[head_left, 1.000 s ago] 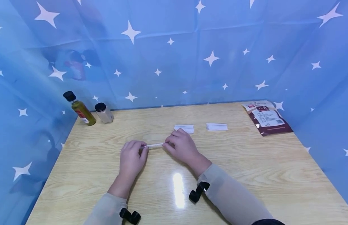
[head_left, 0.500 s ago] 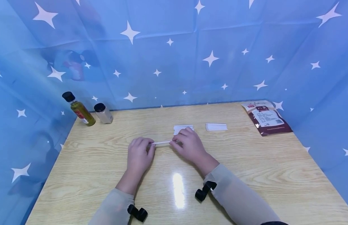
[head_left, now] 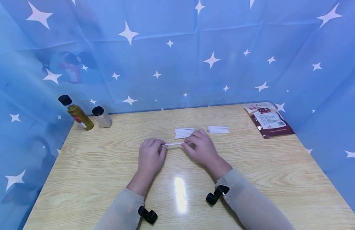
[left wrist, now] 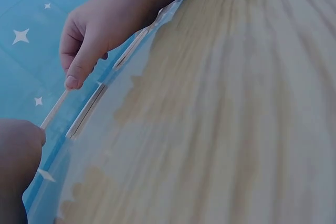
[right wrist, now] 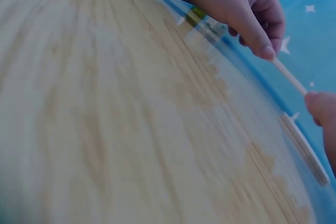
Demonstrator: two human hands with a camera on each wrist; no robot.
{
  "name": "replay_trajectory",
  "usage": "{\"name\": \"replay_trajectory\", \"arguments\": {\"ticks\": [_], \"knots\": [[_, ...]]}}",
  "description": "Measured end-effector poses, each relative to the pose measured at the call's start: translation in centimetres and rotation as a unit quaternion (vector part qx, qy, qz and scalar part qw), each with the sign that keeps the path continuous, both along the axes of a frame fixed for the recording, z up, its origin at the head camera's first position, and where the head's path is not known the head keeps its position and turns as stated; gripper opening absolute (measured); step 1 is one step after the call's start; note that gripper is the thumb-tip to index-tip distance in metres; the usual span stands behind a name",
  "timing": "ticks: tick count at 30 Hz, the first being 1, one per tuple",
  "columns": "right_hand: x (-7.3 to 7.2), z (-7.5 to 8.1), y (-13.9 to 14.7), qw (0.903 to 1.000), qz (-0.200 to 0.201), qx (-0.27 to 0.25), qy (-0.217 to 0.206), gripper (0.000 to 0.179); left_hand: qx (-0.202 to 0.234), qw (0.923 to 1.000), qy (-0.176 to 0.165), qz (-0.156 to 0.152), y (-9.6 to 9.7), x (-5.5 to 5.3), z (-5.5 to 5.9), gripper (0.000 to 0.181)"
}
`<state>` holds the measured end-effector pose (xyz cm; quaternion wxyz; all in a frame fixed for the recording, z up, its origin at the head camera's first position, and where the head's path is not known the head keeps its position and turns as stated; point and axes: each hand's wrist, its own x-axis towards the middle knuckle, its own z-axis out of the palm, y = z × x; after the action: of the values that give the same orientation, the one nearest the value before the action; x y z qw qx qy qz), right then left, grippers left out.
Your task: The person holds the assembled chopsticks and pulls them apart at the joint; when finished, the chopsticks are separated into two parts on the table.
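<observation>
A thin white stick spans the gap between my two hands, held level a little above the table. My left hand pinches its left end between thumb and fingers, while my right hand pinches the right end. Both ends are hidden by the fingertips. Just beyond the stick lies a row of similar white sticks, set side by side on the wood; the right hand's fingers overlap its right edge in the head view. A second row of white sticks lies to the right of it.
At the table's back left stand an oil bottle with a black cap and a small black-lidded jar. A maroon and white packet lies at the back right. A blue star-patterned curtain closes off the back and sides.
Both hands have moved right together with the stick held between them, toward the first row of sticks. The whole head view has shifted slightly.
</observation>
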<state>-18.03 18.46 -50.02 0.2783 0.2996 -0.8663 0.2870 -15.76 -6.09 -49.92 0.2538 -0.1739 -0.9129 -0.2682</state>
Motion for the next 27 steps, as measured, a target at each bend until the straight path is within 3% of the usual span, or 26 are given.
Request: {"name": "replay_trajectory", "arguments": {"ticks": [5,18,27], "knots": [[0.0,0.1,1.3,0.9999,-0.008,-0.011,-0.006,0.014,0.001,1.0000,0.000,-0.006,1.3,-0.3,0.1,0.009],[1.2,0.3,4.7,0.9985,-0.035,-0.027,-0.032,0.013,0.010,0.9970,0.051,-0.057,4.3,-1.1,-0.1,0.010],[2.2,0.4,6.9,0.9970,-0.062,-0.024,-0.041,0.014,0.000,0.9960,0.045,-0.077,6.6,-1.2,-0.5,0.011]]}}
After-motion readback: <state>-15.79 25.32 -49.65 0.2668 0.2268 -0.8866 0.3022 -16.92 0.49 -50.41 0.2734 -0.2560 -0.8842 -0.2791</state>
